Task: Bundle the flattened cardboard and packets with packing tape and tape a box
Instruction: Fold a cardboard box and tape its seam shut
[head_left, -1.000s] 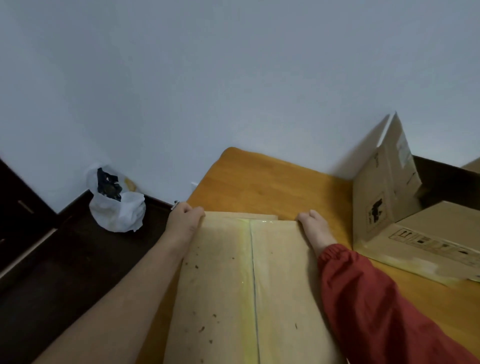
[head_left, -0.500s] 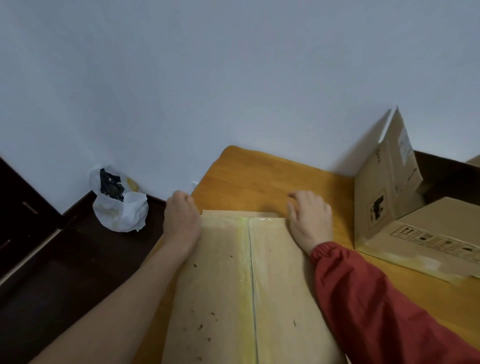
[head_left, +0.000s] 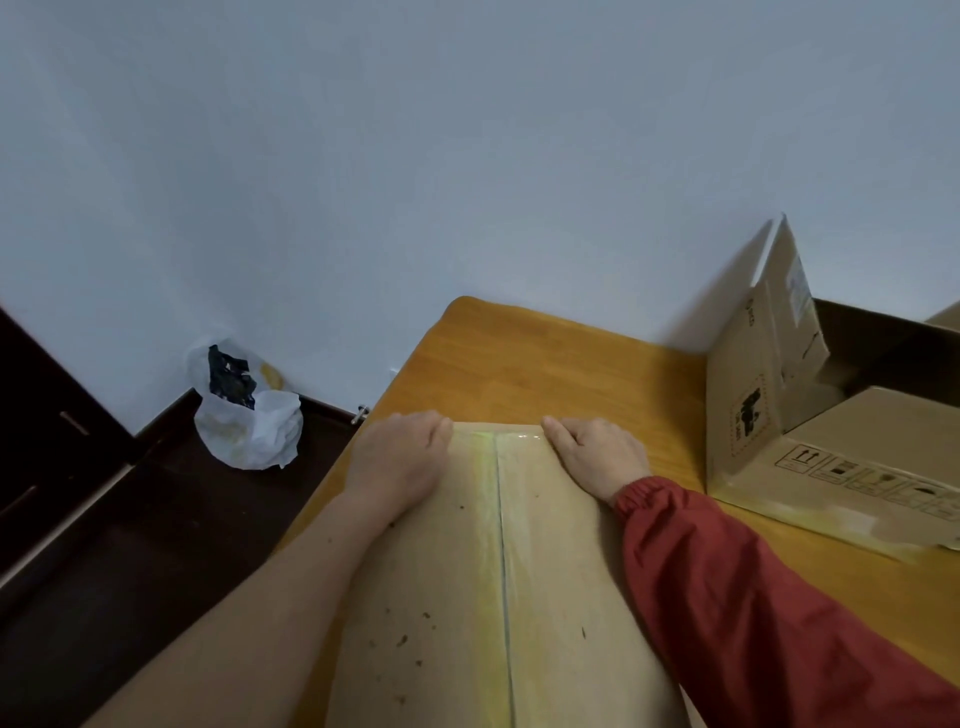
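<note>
**Two hands folded over the far edge of a taped box (head_left: 441, 597)**

At far left, on the dark floor (head_left: 130, 571) against the wall, a crumpled white plastic bag (head_left: 249, 431) with something black inside is seen. The left hand (head_left: 400, 462) is laid on the far left corner of the taped box, palm down, with its fingers bent over the far edge; the fingertips are hidden. The taped box is set on the wooden counter (head_left: 545, 358), nearest the camera. Its centre seam is covered lengthwise by a strip of clear, yellowish tape (head_left: 498, 519). The right hand (head_left: 597, 457), cuffed by a red sleeve (head_left: 753, 597), is placed likewise on the far right corner, fingers folded over the edge. Further right, well apart, an open cardboard box (head_left: 753, 415) is stood on the counter with one flap raised.
</note>
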